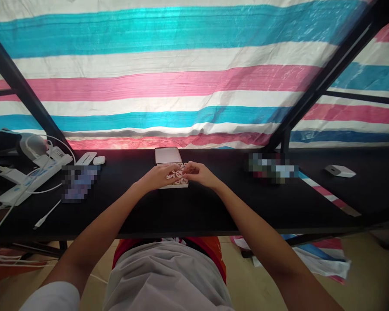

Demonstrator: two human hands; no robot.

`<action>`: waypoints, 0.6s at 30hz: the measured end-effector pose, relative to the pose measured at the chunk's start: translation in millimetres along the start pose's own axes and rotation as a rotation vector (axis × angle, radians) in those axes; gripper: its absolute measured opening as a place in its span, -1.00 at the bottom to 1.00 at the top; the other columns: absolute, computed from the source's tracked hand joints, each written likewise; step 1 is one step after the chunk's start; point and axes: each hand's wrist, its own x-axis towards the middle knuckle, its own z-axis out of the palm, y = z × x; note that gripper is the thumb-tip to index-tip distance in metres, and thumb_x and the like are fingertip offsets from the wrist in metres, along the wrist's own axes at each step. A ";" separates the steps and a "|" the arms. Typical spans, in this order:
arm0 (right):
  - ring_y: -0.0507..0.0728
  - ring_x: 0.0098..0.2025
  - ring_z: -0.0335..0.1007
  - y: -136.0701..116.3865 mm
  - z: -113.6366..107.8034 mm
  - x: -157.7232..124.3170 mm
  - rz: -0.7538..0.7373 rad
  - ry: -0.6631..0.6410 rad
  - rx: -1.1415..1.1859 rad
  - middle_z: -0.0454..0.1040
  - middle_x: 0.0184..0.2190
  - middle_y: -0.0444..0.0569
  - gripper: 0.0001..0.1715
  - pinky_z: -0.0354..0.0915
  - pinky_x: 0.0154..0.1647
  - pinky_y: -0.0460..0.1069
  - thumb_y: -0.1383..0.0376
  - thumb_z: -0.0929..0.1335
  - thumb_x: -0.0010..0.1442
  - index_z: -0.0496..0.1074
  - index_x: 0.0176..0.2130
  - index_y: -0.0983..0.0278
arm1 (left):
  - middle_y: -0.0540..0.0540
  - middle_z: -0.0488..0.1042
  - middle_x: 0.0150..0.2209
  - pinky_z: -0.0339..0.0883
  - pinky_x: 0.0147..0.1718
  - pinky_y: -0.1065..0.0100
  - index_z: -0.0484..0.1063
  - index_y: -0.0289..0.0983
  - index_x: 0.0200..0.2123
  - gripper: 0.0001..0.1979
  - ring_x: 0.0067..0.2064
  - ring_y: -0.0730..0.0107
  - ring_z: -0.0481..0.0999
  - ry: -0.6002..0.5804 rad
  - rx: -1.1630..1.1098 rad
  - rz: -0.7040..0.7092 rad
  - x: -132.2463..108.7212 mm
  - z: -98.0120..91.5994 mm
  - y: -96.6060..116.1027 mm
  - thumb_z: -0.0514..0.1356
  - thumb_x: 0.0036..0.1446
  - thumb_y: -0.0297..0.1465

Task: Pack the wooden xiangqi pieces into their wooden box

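Note:
A small white box point(175, 187) lies on the black table, its lid point(167, 155) folded back on the far side. Round, pale Chinese chess pieces point(183, 181) with dark and red characters fill it. From the left, my left hand point(158, 176) reaches over the box, fingers stretched apart across the pieces. On the other side my right hand point(197, 173) is bent at the box's right edge. Its thumb and fingertips close at one Chinese chess piece point(179, 174); the fingers partly hide their contact with it. Both hands cover part of the box.
At left on the table point(188, 216) are a power strip point(35, 177) with cables, a white case point(99, 160) and a blurred-out item point(79, 183). Another blurred item point(272, 167) and a white adapter point(340, 171) sit at right. Striped sheeting point(181, 82) hangs behind.

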 end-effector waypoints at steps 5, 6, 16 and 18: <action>0.11 -0.26 0.38 27.2 -21.9 3.4 0.003 0.150 -0.355 0.48 -0.21 -0.03 -0.72 0.30 -0.15 0.05 0.21 0.32 0.10 0.47 -0.18 0.24 | -0.09 0.52 -0.21 0.26 -0.15 0.34 0.46 -0.23 -0.17 -0.76 -0.16 0.29 0.45 0.014 0.222 -0.162 -0.4 -11.2 -25.7 0.10 0.18 -0.26; 0.12 -0.24 0.38 31.8 -24.6 4.0 0.010 0.138 -0.412 0.47 -0.18 -0.02 -0.69 0.29 -0.13 0.05 0.25 0.32 0.10 0.47 -0.13 0.22 | -0.08 0.53 -0.24 0.26 -0.18 0.34 0.47 -0.24 -0.20 -0.76 -0.19 0.29 0.44 0.016 0.255 -0.199 -0.7 -11.9 -31.3 0.10 0.17 -0.25; 0.18 -0.13 0.32 36.4 -22.8 4.5 0.051 0.056 -0.615 0.40 -0.17 0.02 -0.74 0.22 -0.05 0.07 0.13 0.35 0.09 0.47 -0.25 0.22 | -0.14 0.53 -0.23 0.20 -0.23 0.28 0.56 -0.23 -0.25 -0.74 -0.17 0.18 0.38 -0.026 0.307 -0.333 -1.6 3.1 -47.8 0.12 0.17 -0.24; 0.17 -0.16 0.33 34.0 -22.5 3.9 0.062 0.061 -0.626 0.42 -0.22 0.00 -0.76 0.22 -0.09 0.06 0.11 0.34 0.08 0.44 -0.31 0.23 | -0.15 0.52 -0.22 0.21 -0.21 0.27 0.56 -0.24 -0.25 -0.73 -0.17 0.18 0.38 -0.016 0.327 -0.346 -2.2 5.0 -48.0 0.10 0.18 -0.26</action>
